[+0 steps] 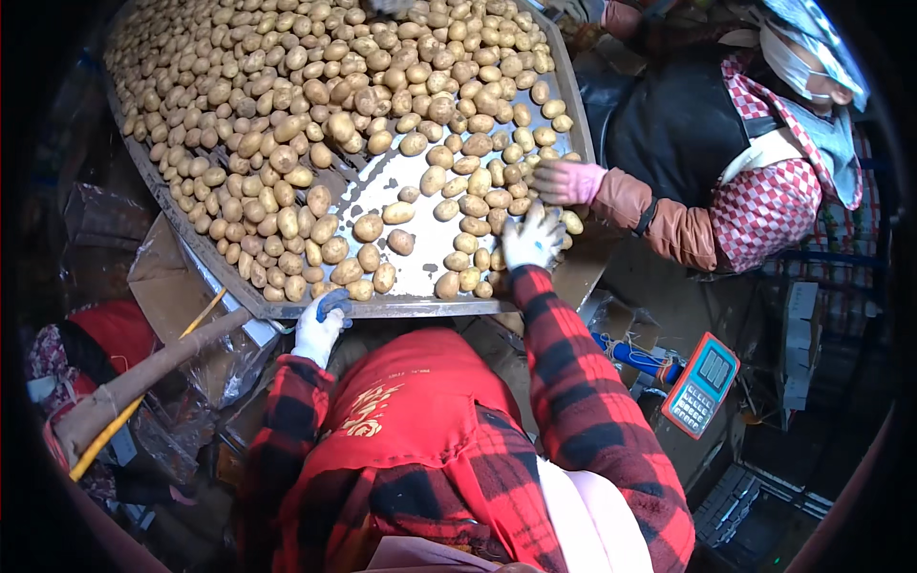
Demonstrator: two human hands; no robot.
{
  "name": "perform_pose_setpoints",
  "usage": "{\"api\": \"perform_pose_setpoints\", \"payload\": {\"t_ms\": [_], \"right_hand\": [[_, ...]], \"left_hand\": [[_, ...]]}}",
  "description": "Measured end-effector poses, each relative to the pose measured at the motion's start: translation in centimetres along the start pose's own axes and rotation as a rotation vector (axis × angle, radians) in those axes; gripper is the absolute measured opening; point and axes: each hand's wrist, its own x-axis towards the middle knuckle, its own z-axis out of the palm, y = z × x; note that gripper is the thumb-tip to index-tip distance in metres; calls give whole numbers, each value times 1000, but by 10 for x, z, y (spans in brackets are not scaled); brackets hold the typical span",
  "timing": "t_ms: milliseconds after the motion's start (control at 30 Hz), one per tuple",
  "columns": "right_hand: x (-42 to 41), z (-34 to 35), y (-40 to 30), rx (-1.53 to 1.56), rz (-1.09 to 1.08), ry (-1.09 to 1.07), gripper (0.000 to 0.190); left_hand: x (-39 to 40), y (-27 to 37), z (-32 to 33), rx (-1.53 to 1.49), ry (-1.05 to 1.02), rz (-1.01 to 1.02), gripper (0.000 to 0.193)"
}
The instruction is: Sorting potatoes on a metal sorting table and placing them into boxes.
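Note:
Many potatoes lie heaped over a metal sorting table with a raised rim, thinner towards its near right part. My left hand, in a white and blue work glove, rests at the near rim beside several potatoes; its fingers curl over the edge. Gloved in white, my right hand lies spread on potatoes near the right corner. Whether it grips one cannot be told, as its palm is hidden. A co-worker's pink-gloved hand touches potatoes just beyond it.
A co-worker in a mask leans in at the right. A weighing scale's display stands on a blue post at the lower right. Cardboard boxes and a brown pole are at the left. Another glove shows at the far edge.

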Motion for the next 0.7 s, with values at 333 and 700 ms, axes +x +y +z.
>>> {"api": "perform_pose_setpoints", "payload": {"t_ms": [333,700], "right_hand": [[-38,42,-177,54,-635,120,63],[-71,-36,-1,-42,-941,-252,46]], "left_hand": [[29,37,2,-11,115,-396,26],[44,17,-25,-65,-47,-426,35]]}}
